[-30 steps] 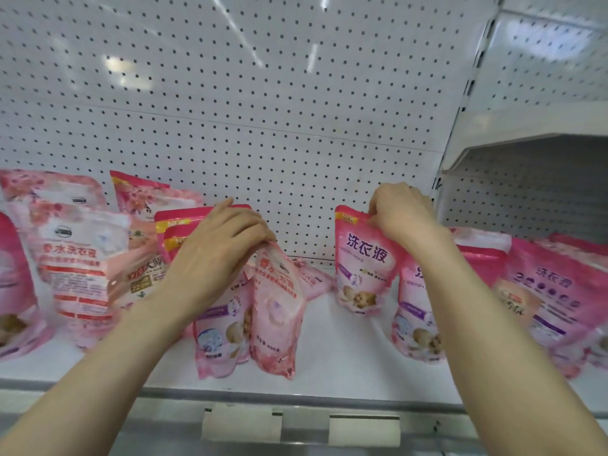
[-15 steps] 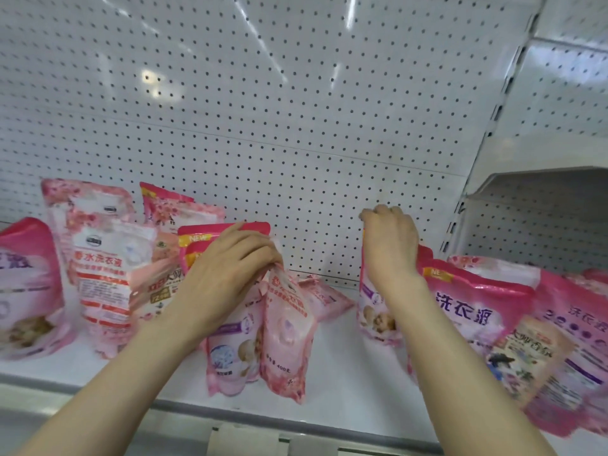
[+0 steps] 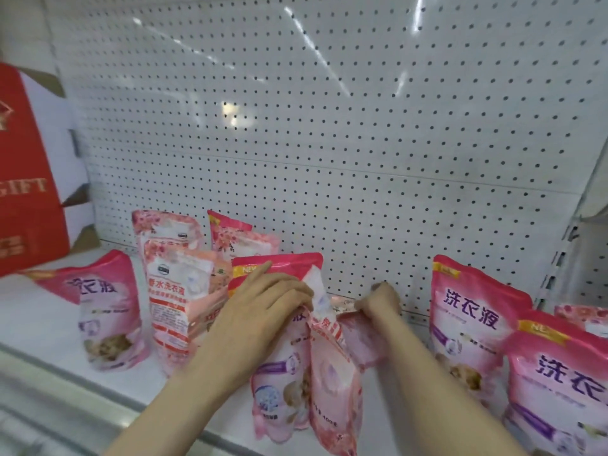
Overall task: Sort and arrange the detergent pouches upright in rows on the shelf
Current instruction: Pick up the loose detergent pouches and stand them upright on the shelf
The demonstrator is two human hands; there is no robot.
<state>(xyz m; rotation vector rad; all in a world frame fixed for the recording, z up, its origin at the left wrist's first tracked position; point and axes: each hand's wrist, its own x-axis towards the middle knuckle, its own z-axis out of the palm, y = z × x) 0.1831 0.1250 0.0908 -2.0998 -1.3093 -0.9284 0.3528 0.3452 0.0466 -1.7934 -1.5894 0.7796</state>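
Gripping the middle pouches (image 3: 325, 383) by their tops, left hand (image 3: 263, 311); right hand (image 3: 380, 301) pinches the slumped pouch (image 3: 360, 340) behind.

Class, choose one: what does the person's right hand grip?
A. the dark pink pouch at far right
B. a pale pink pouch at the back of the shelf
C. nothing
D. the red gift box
B: the right hand curls its fingers round the top edge of the pale pink pouch by the pegboard; the left hand grips the middle pouches.
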